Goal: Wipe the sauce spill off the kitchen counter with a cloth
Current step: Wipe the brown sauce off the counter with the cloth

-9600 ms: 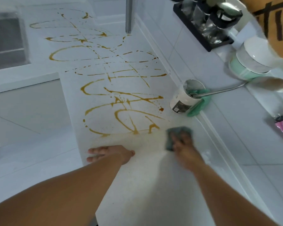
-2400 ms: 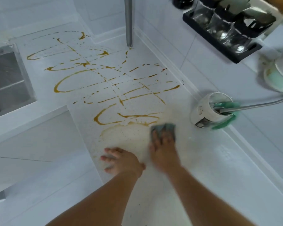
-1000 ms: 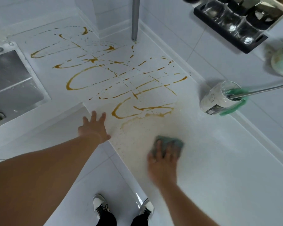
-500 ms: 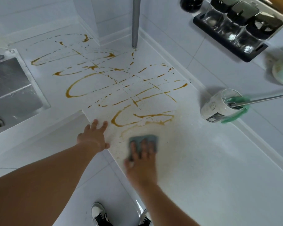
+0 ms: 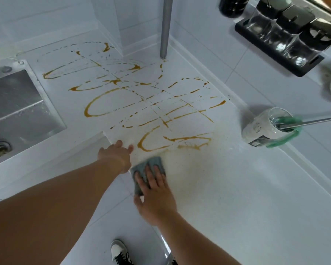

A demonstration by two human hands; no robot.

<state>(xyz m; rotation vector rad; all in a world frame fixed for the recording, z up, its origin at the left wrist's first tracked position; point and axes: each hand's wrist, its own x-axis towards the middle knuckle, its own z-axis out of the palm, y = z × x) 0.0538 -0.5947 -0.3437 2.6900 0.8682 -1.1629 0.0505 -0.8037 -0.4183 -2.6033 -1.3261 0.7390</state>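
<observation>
Head view shows the right hand [image 5: 154, 196] lying flat on the grey cloth [image 5: 148, 172], fingers straight and spread, pressing it onto the counter [image 5: 246, 197] at its front edge. The left hand [image 5: 116, 153] rests just beside it, to the left, fingers relaxed and apart, braced on the counter's corner and holding nothing.

The sauce [image 5: 141, 104] lies ahead of the cloth, away from the person. Its nearest loop sits just beyond the cloth's far edge, slightly to the right, and the brown lines run on from there toward the back wall and left toward the sink [image 5: 17, 115]. A pale yellowish smear spreads to the right of the cloth, where the counter looks wiped but not clean.

The right hand is the one on the cloth and the nearer to that first loop, so the coming stroke probably goes forward and a little right. Most of the spill looks untouched, so the job is likely at an early stage. A cup [image 5: 264, 127] stands well to the right, near the wall.
</observation>
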